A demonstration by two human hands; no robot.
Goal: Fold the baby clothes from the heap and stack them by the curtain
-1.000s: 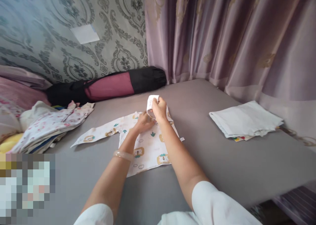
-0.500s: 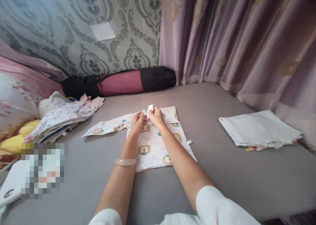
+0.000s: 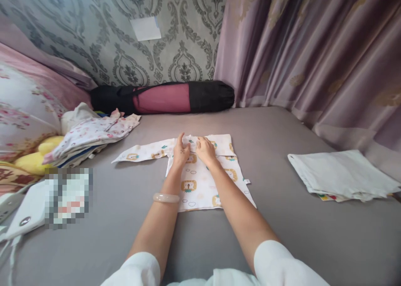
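Observation:
A white child's shirt [image 3: 205, 183] printed with lion faces lies flat in the middle of the bed. Its left sleeve [image 3: 140, 153] stretches out to the left, while the right sleeve [image 3: 224, 144] is folded across the top. My left hand [image 3: 181, 152], thumb and fingers apart, rests at the collar end near the base of the left sleeve. Just beside it, my right hand [image 3: 205, 149] lies on the folded part with its fingers loosely bent. Both sets of fingertips touch or hover close over the cloth, and they partly hide the collar.
Folded pale cloths [image 3: 343, 173] are stacked at the right. Heaped clothes [image 3: 94, 133] lie left, near a floral pillow [image 3: 25, 102] and yellow plush [image 3: 34, 162]. A white power adapter [image 3: 31, 210] sits lower left. A black and maroon bag [image 3: 163, 98] lies along the wall.
My right hand has let go of the white sleeve end it was pinching and lowered onto the shirt. My left hand's fingers have spread. The view has shifted slightly left.

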